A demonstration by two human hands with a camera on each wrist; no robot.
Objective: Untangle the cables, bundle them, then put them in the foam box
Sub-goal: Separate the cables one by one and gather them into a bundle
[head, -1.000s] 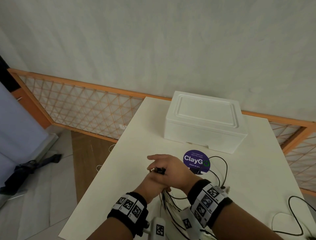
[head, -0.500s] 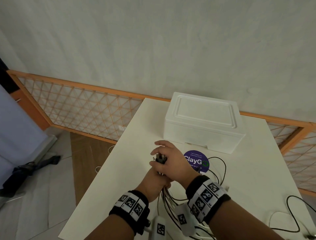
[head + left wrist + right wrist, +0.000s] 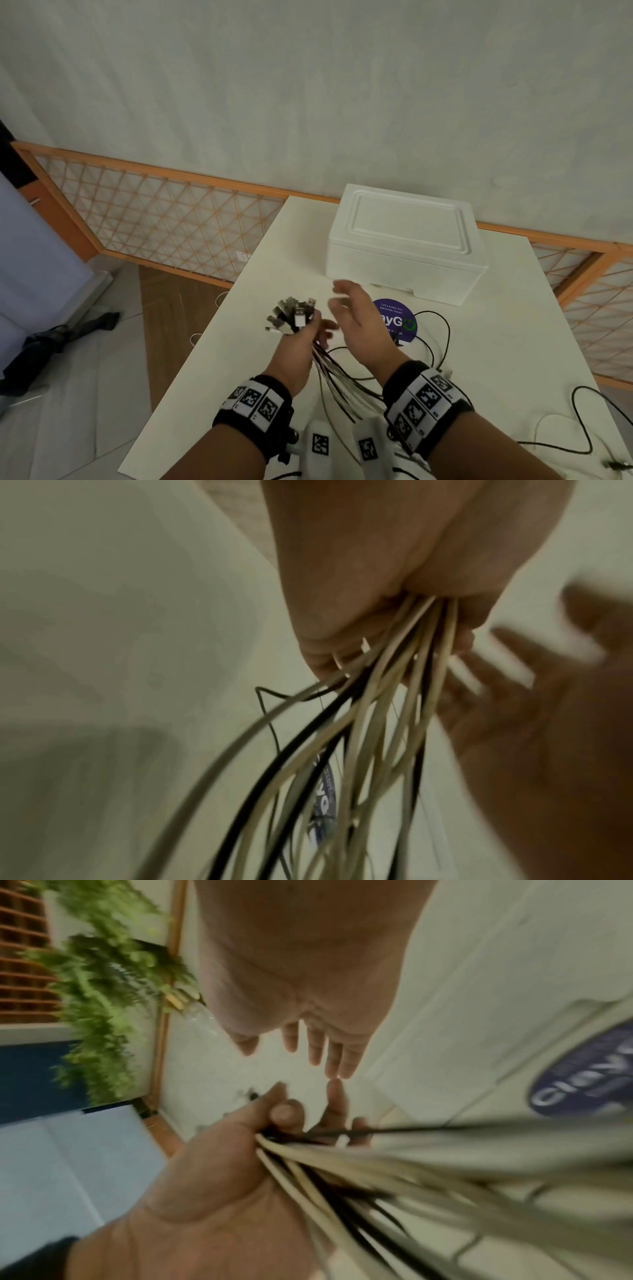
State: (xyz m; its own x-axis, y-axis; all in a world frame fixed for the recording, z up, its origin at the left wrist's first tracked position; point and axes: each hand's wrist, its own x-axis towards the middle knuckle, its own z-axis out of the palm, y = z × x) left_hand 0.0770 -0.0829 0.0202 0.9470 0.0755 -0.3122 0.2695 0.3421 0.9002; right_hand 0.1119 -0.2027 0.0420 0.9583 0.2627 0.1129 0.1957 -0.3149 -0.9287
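Left hand (image 3: 301,346): fist curled round a bunch of thin white and black cables (image 3: 329,370), held above the white table (image 3: 507,359); connector ends (image 3: 293,315) fan out above the fist, strands trail down toward the wrists and over the tabletop. Right hand (image 3: 363,329): just beside the bunch, apart from it, fingers spread and relaxed, holding nothing; motion-blurred. Cables: mostly cream-white, a few black, plugs metal-tipped. Round purple sticker (image 3: 399,320): on the table, partly behind the right hand. White rectangular foam box (image 3: 406,243): lid on, beyond both hands, at the table's far side
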